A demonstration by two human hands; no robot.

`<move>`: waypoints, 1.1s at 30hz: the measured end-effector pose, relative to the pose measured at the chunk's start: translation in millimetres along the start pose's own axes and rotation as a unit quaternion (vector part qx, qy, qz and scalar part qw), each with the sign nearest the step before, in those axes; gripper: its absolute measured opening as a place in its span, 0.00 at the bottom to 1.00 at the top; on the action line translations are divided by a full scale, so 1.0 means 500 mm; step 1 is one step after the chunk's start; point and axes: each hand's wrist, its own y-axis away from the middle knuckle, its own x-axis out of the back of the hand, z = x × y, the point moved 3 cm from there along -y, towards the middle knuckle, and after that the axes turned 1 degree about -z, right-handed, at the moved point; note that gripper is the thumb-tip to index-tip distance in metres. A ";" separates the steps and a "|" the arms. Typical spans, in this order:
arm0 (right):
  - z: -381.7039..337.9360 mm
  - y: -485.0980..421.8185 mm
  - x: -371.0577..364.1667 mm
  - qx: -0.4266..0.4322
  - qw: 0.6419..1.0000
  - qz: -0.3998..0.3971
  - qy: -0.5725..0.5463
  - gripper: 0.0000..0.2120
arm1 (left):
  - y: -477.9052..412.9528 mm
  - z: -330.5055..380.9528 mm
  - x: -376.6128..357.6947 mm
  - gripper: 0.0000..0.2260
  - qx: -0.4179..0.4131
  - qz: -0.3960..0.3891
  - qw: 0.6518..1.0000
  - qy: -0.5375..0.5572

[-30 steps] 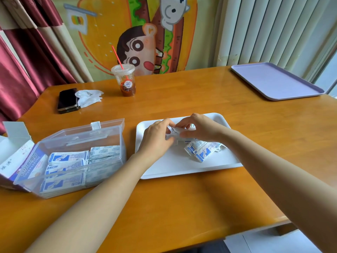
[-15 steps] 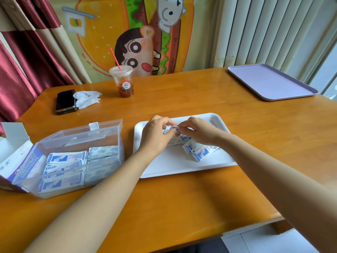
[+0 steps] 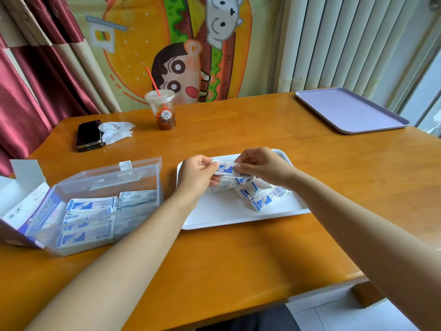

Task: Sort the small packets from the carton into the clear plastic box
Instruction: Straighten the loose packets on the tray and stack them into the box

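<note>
– Hands first: what do the left hand (image 3: 198, 173) and right hand (image 3: 260, 168) do?
– Each pinches one end of a packet (image 3: 226, 168), now raised above the loose pile (image 3: 260, 197) on the white tray (image 3: 238, 218); a second ago they were down in it.
– Meaning?
– One more picked, ready for the clear plastic box (image 3: 102, 187) at near left.

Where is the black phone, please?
In the head view, the black phone lies far left on the table, beside the crumpled white wad, left of the drink cup.

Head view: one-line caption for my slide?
Left hand and right hand pinch packets over the white tray; the clear plastic box sits partly filled beside it.
</note>
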 end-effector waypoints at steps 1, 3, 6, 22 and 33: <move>-0.004 0.004 -0.002 -0.001 1.000 0.004 -0.011 0.07 | 0.006 0.000 -0.001 0.04 0.017 -0.010 0.999 0.043; -0.004 0.010 -0.005 -0.009 1.000 0.008 -0.014 0.08 | 0.018 -0.001 -0.004 0.07 0.047 -0.038 0.991 0.117; 0.002 0.020 -0.010 -0.032 0.999 0.008 -0.010 0.10 | 0.030 -0.006 -0.007 0.06 0.055 -0.070 0.989 0.121; -0.008 0.051 -0.014 -0.014 0.998 -0.020 -0.065 0.04 | 0.053 -0.009 -0.028 0.07 0.095 -0.096 0.979 0.156; 0.065 0.065 0.057 -0.046 0.951 -0.035 0.302 0.21 | 0.029 -0.040 -0.015 0.04 0.082 -0.008 0.992 0.098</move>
